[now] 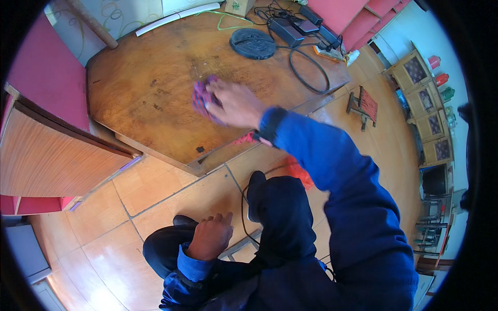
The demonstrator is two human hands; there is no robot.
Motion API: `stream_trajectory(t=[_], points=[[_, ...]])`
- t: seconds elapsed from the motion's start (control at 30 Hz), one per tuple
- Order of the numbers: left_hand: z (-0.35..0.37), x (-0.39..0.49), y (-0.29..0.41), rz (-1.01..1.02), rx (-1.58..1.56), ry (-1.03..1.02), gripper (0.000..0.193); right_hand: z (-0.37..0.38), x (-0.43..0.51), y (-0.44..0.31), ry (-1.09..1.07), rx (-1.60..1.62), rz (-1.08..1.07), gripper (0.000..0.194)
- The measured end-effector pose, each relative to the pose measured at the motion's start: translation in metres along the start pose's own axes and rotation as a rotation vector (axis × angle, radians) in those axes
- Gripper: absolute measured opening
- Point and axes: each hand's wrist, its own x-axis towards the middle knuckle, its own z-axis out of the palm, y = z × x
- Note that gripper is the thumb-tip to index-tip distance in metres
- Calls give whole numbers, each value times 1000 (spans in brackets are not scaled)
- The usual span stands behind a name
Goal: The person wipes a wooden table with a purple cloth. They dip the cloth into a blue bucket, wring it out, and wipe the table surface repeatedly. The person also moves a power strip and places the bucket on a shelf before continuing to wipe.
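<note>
My right hand [238,102], slightly blurred, presses a bunched red-and-blue patterned cloth [200,103] onto a worn brown wooden tabletop [163,77]. The fingers curl over the cloth, hiding part of it. Dark stains and bare scuffed patches mark the wood around it. Above my left knee, my left hand [211,236] holds nothing, its fingers loosely bent and somewhat apart. A round black disc-shaped object [253,43] lies on the tabletop beyond my right hand.
Black power adapters [286,32] and tangled cables crowd the table's far right corner, with a looped black cable [309,79] nearby. A white strip [177,18] lies along the back edge. A low folding stool [363,107] stands on the tiled floor, and a red bag [300,173] lies beside my right leg.
</note>
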Motion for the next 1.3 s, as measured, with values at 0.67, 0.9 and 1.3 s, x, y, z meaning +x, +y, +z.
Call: stream_trajectory(t=[0.67, 0.9, 1.3], points=[[7, 1, -7, -48, -52, -55, 37, 0, -5, -7, -14, -100, -9, 45], [24, -1, -5, 34, 6, 38, 41, -7, 30, 9, -298, -108, 119, 48], [3, -3, 0, 10, -43, 7, 31, -1, 32, -5, -192, -69, 68, 41]])
